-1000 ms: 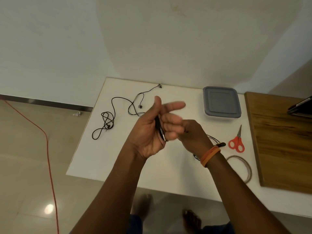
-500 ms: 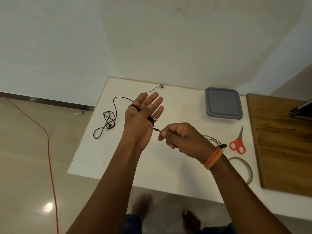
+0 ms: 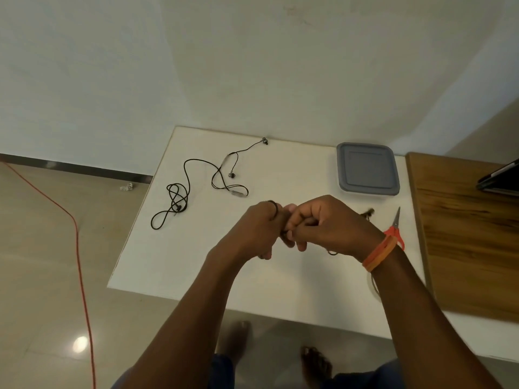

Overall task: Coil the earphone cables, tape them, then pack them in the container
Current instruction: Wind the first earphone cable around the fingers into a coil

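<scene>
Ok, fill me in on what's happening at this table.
A person is coiling a black earphone cable: it loops round the left hand while the right hand pinches it close by. A second earphone lies loose on the white table. The grey container is lidded; the scissors lie untouched.

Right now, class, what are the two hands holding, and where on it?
A thin black earphone cable: looped around the left hand, the right hand pinching the strand beside it.
</scene>
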Motion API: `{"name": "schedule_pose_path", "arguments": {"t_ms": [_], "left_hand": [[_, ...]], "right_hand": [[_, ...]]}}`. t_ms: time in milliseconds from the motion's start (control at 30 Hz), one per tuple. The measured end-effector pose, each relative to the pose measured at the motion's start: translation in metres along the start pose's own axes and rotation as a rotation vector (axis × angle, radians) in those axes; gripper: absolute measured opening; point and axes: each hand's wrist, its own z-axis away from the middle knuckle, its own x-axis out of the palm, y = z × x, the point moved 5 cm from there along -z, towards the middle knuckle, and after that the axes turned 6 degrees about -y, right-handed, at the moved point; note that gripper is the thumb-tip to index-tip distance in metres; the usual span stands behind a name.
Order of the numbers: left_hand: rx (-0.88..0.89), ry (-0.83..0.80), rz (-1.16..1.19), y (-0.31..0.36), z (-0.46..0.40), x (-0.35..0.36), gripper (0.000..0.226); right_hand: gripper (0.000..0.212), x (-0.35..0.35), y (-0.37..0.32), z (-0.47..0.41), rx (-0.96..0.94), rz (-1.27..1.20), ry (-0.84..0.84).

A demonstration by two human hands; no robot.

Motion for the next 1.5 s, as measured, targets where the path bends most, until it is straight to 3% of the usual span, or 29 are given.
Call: {"name": "schedule_pose_path", "arguments": {"t_ms": [100, 200, 367, 533, 700, 767, 900, 1167, 1333, 1500], "left_hand": [[-0.131, -0.185, 0.009, -0.006, 0.005, 0.007, 0.082], [-0.135, -0.293, 0.043, -0.004, 0.009, 0.014, 0.093], [-0.04, -0.392, 0.292, 0.008, 0.009, 0.015, 0.087], [0.122, -0.568, 0.648, 0.014, 0.013, 0.01, 0.061], [0.265, -0.718, 0.995, 0.023, 0.017, 0.002, 0.06], [0.327, -0.648, 1.082, 0.026, 0.015, -0.003, 0.065], [0.341, -0.259, 1.266, 0.028, 0.011, -0.014, 0.066], [0.4, 0.096, 1.342, 0.013, 0.0, -0.035, 0.057], [0.303, 0.278, 1.187, -0.002, -0.002, -0.043, 0.034], [0.172, 0.463, 0.764, -0.003, 0.0, -0.041, 0.034]], "right_hand": [[0.006, -0.012, 0.001, 0.005, -0.021, 0.026, 0.021], [0.003, -0.026, 0.003, 0.011, -0.065, -0.008, 0.087], [0.007, -0.034, 0.004, 0.011, -0.123, -0.071, 0.204], [0.017, -0.026, -0.001, 0.008, -0.151, -0.223, 0.176], [0.02, -0.012, -0.005, 0.003, -0.144, -0.328, 0.122], [0.025, -0.005, -0.004, 0.001, -0.118, -0.354, 0.092], [0.033, 0.008, -0.002, -0.005, -0.065, -0.381, 0.029], [0.031, 0.027, -0.002, -0.012, 0.025, -0.268, -0.048], [0.029, 0.039, -0.006, -0.014, 0.044, -0.219, -0.086], [0.022, 0.031, -0.005, -0.012, 0.047, -0.104, -0.071]]}}
